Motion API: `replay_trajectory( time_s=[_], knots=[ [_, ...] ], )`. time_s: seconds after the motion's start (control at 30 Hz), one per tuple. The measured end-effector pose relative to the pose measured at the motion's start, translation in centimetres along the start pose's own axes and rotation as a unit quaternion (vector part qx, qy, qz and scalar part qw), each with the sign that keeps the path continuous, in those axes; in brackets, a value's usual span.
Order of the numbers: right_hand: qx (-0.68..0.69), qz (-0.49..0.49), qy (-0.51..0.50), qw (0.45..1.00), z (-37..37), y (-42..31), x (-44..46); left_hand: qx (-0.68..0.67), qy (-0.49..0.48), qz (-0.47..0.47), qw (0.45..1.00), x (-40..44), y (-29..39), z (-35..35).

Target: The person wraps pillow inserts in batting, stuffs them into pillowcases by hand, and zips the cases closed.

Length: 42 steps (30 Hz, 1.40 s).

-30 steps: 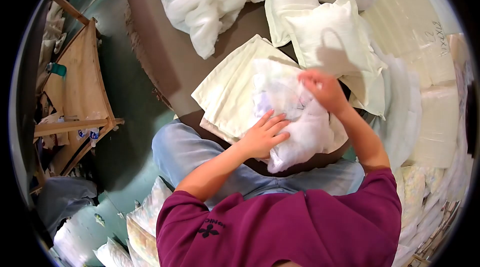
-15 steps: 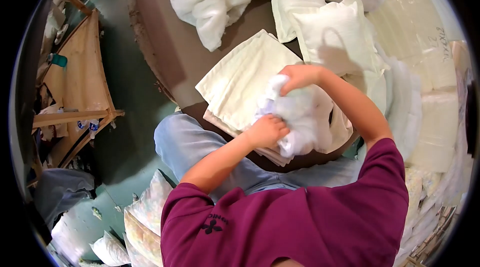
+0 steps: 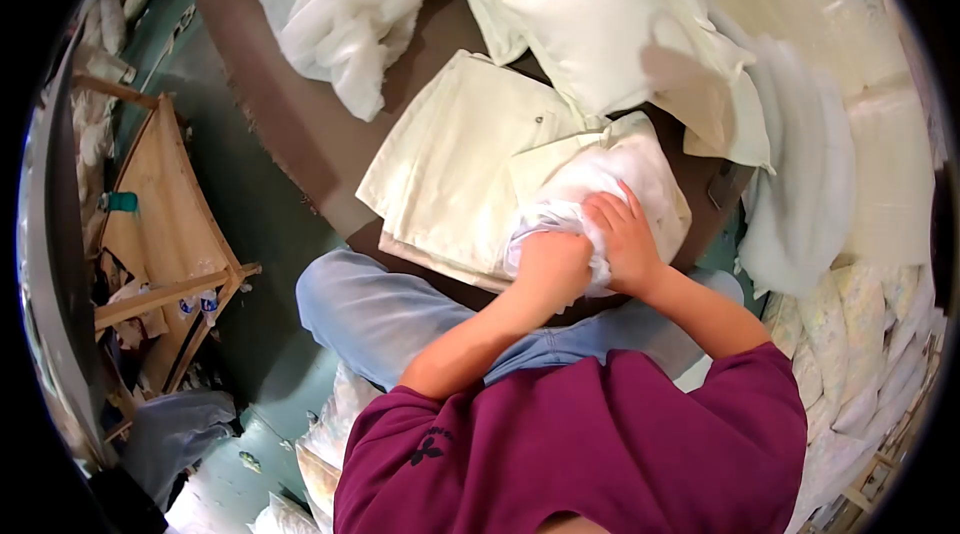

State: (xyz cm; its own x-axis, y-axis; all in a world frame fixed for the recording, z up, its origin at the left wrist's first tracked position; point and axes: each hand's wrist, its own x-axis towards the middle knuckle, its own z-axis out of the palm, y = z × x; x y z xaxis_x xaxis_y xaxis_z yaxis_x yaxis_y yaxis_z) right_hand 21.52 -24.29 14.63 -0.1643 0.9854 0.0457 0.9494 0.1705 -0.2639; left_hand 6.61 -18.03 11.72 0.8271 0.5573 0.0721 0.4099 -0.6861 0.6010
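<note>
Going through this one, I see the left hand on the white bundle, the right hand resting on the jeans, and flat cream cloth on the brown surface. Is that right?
Not quite: the right hand is on the white bundle too, as the head view shows. The rest is right.

left grip (image 3: 555,260): against white bundle (image 3: 646,166) | right grip (image 3: 622,236): atop it
</note>
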Motion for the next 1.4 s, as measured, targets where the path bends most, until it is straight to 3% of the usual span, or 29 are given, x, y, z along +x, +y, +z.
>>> replay_trajectory(
  time_s=[0.13, 0.2, 0.23, 0.33, 0.37, 0.4, 0.47, 0.5, 0.57, 0.67, 0.7, 0.73, 0.77, 0.8, 0.9, 0.93, 1.0, 1.13, 1.2, 1.3, 1.4],
  knots=[
    [0.092, 0.018, 0.136, 0.986, 0.5, 4.8, -6.5, 0.046, -0.038, 0.017, 0.998, 1.2, 7.6, 1.6],
    [0.186, 0.088, 0.178, 0.962, 1.7, 8.9, -10.7, -0.023, 0.104, 0.154, 0.982, 1.7, 10.6, 0.1],
    [0.334, 0.159, 0.174, 0.913, 1.9, 10.7, -12.4, -0.057, 0.174, 0.219, 0.959, 1.9, 11.7, -0.3],
    [0.656, 0.302, 0.218, 0.657, -0.1, 13.5, -14.8, -0.253, 0.22, 0.195, 0.922, 1.7, 10.8, -1.0],
    [0.704, 0.306, 0.23, 0.598, -1.4, 13.6, -15.2, -0.206, 0.365, 0.104, 0.902, 1.9, 9.2, 1.8],
    [0.749, 0.306, 0.244, 0.535, -2.1, 13.7, -15.3, -0.243, 0.306, -0.072, 0.917, 2.7, 7.5, 3.2],
    [0.522, 0.236, 0.227, 0.788, -1.9, 14.3, -15.9, -0.304, 0.181, -0.22, 0.909, 3.7, 4.6, 7.0],
    [0.383, 0.194, 0.202, 0.88, -1.8, 14.5, -16.1, -0.331, 0.13, -0.237, 0.904, 3.9, 4.6, 7.2],
    [0.361, 0.16, 0.213, 0.894, -1.5, 14.6, -15.6, -0.38, 0.031, -0.274, 0.883, 4.1, 4.6, 7.6],
    [0.375, 0.119, 0.231, 0.89, -2.8, 13.4, -14.3, -0.188, 0.026, -0.23, 0.954, 5.0, 0.8, 10.3],
    [0.385, 0.104, 0.24, 0.885, -3.5, 13.4, -13.7, -0.264, 0.032, -0.283, 0.922, 4.9, -0.7, 11.6],
    [0.296, 0.088, 0.208, 0.928, -3.2, 14.2, -13.4, -0.339, 0.038, -0.331, 0.88, 4.9, -2.3, 13.0],
    [0.277, 0.078, 0.212, 0.934, -3.1, 14.3, -13.2, -0.412, 0.042, -0.376, 0.829, 5.0, -3.0, 13.5],
    [0.259, 0.069, 0.215, 0.939, -3.1, 14.1, -12.9, -0.48, 0.083, -0.335, 0.806, 4.7, -0.1, 11.8],
    [0.206, 0.041, 0.22, 0.953, -2.7, 12.9, -11.5, -0.647, 0.052, -0.368, 0.666, 4.9, -1.1, 15.7],
    [0.186, 0.031, 0.221, 0.957, -3.2, 12.2, -10.7, -0.656, 0.042, -0.265, 0.705, 5.5, -1.8, 16.1],
    [0.116, 0.006, 0.15, 0.982, -6.0, 9.6, -9.0, -0.71, 0.015, -0.181, 0.681, 7.6, -2.1, 16.4],
    [0.052, -0.065, 0.082, 0.993, -10.0, 3.5, -8.1, -0.817, -0.075, -0.249, 0.515, 7.9, 0.0, 11.0],
    [0.029, -0.081, 0.046, 0.995, -9.7, 1.1, -7.7, -0.828, -0.089, -0.297, 0.467, 5.8, 0.4, 8.1],
    [-0.04, -0.039, 0.008, 0.998, -5.1, 1.3, -6.6, -0.81, -0.071, -0.37, 0.45, 1.1, -0.7, 4.1],
    [0.084, 0.063, -0.023, 0.994, -1.5, 6.0, -5.8, -0.766, -0.068, -0.381, 0.514, -2.2, -2.1, 2.2]
  ],
)
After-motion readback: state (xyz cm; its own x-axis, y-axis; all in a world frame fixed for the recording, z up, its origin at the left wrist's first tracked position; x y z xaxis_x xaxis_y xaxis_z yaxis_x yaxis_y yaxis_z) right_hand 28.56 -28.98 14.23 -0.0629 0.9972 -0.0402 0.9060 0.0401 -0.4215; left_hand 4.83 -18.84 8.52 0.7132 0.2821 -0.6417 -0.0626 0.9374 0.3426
